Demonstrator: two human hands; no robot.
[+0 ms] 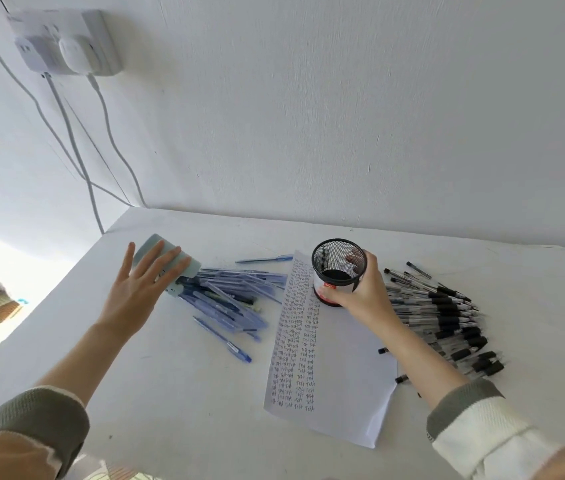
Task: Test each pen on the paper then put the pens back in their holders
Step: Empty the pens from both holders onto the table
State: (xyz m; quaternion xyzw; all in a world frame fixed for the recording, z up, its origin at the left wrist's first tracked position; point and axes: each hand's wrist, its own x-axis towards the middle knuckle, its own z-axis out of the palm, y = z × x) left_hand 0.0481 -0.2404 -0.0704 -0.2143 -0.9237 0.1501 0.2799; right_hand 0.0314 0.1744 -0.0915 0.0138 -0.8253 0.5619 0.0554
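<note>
With the paper at centre covered in test marks, refilling seems to be starting: the left hand lies spread on the tipped blue holder mid-left and the right hand grips the mesh cup at the paper's top, so gathering the blue pens and black pens likely comes next.

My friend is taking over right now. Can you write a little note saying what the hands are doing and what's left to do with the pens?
Left hand: fingers straight, resting on the blue holder, which lies on its side with blue pens spilling out.
Right hand: grips the mesh cup, which is upright on the top of the paper and looks empty.
Black pens: heaped on the table, right of the paper.
Done: columns of "test" fill the paper's left part.
Left: both heaps go back into holders. I cannot tell whether every pen was tested.
</note>
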